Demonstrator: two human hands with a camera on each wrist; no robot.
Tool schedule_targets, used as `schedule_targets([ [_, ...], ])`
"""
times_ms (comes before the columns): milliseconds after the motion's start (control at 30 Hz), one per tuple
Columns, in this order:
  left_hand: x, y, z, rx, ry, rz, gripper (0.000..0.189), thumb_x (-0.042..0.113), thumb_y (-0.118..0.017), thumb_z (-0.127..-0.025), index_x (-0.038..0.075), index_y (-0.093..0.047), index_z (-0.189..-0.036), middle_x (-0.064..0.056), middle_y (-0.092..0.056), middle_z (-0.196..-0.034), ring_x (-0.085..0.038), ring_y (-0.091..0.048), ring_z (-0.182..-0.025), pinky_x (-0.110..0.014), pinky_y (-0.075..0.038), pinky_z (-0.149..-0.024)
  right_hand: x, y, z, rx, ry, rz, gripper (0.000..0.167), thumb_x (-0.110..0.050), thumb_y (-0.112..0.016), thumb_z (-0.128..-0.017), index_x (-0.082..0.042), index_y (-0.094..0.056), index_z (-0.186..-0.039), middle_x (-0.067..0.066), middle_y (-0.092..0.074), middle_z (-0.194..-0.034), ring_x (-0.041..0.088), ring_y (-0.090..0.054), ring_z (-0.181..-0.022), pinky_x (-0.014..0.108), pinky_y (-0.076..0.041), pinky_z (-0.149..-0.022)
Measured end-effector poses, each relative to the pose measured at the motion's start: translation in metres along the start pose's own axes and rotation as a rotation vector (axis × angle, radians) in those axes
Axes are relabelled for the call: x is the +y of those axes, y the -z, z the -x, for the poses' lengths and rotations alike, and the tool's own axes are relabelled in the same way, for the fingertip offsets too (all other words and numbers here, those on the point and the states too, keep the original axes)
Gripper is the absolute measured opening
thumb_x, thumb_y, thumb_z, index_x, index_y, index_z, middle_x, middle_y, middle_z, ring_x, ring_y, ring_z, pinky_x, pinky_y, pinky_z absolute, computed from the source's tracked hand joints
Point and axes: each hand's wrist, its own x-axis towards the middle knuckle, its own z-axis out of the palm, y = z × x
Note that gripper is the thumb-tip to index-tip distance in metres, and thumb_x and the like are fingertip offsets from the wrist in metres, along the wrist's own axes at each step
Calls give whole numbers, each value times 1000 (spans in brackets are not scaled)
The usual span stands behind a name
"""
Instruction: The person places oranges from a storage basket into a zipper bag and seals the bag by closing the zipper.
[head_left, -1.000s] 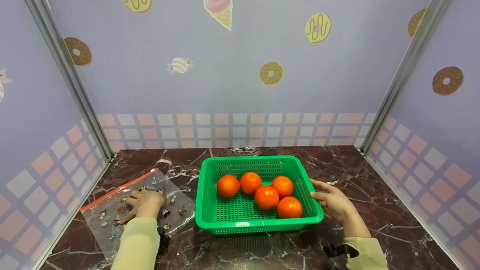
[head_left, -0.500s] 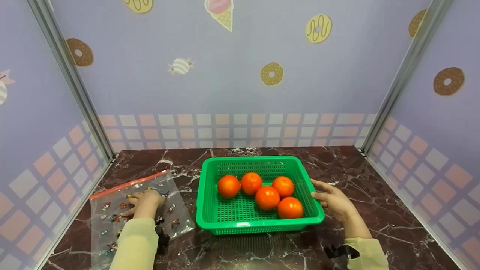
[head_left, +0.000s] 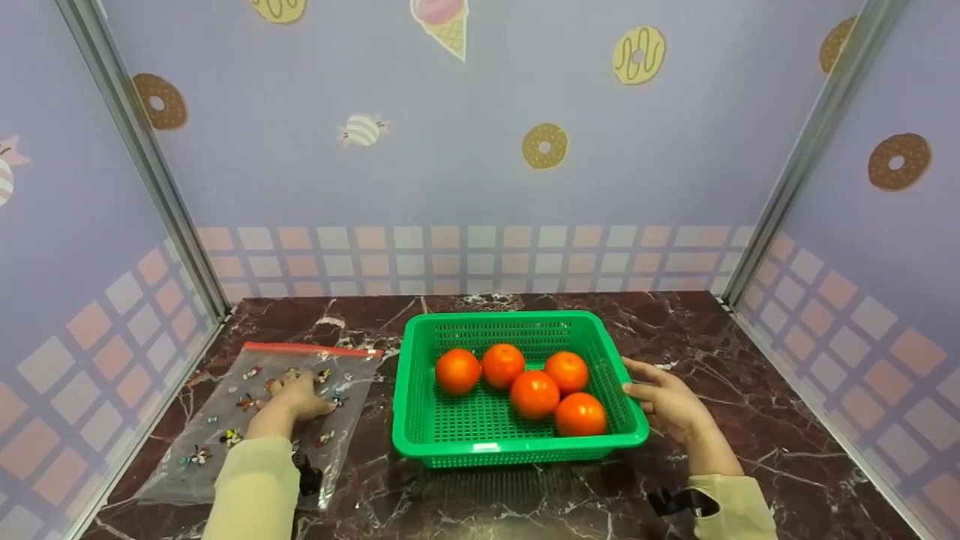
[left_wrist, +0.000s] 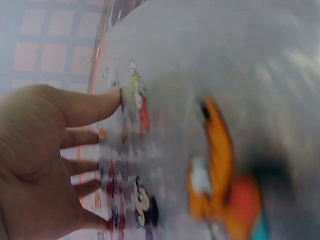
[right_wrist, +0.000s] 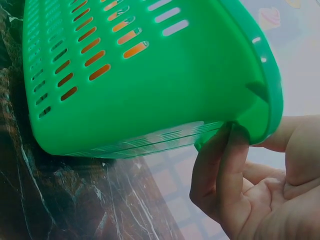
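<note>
Two pale yellow sleeves (head_left: 251, 487) are reaching in from the near edge. The left hand (head_left: 291, 397) is lying on a clear bag (head_left: 225, 405), its fingers (left_wrist: 82, 137) spreading apart, tips touching the plastic, pinching nothing. Change: the bag is turning on the worktop (head_left: 697, 319). Its red zip strip (head_left: 311, 349) was slanting up to the right half a second ago; now it is running almost level along the far side, dipping slightly rightward, its right end sitting just beside the green basket (head_left: 484, 450). My read: the work at this instant is looking like swivelling the bag flat, not lifting it.

Containers: the bag is showing small cartoon figures (head_left: 231, 437); can't tell whether they are lying inside or printed on, nor whether the zip is sealed. The basket is staying put, standing upright right of the bag and holding five orange fruits (head_left: 534, 394): two resting toward the left, three bunching toward the right. The right hand (head_left: 671, 405) is keeping its hold on the right rim, fingers (right_wrist: 232, 160) curling under the lip and clamping it, thumb partly hiding behind. Farther back, a patterned wall (head_left: 480, 187) is closing off the worktop.
</note>
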Motion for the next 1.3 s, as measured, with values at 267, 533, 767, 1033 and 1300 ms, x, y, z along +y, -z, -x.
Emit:
schedule_targets([
  [267, 8, 9, 4, 4, -73, -62, 68, 18, -82, -81, -15, -51, -132, -46, -35, -142, -66, -32, -135, -76, -30, -111, 2, 0, 1, 18, -2, 16, 74, -21, -62, -103, -4, -22, -163, 2, -73, -113, 19, -77, -94, 38, -62, -83],
  [533, 26, 6, -2, 60, 146, 55, 71, 19, -70, -91, -19, -39, -143, -48, -29, -149, -61, -36, -135, -70, -35, -112, 3, 0, -1, 18, 0, 22, 74, -21, -62, -104, -4, -22, -163, 3, -73, -113, 19, -77, -95, 38, -62, -82],
  [767, 34, -6, -7, 151, 399, 258, 87, 28, -52, -105, -3, 7, -162, -44, 22, -158, -70, 23, -142, -88, -4, -108, 1, 0, 0, 15, -3, 15, 73, -20, -61, -104, -4, -22, -163, 4, -73, -114, 19, -77, -96, 37, -62, -83],
  [1033, 33, -21, -5, 163, 437, 225, 88, 39, -43, -108, -8, 12, -159, -51, 22, -152, -73, 23, -139, -89, 0, -106, 1, 0, 1, 6, -14, 2, 75, -23, -63, -104, -7, -21, -164, 2, -74, -112, 18, -77, -95, 38, -62, -82],
  [1300, 27, -21, -4, 104, 367, 149, 89, 44, -49, -107, -9, -1, -160, -47, 18, -156, -73, 20, -139, -90, 0, -105, 1, 1, 2, 1, -14, -9, 76, -21, -63, -104, -6, -20, -164, 3, -76, -110, 18, -77, -95, 37, -62, -82],
])
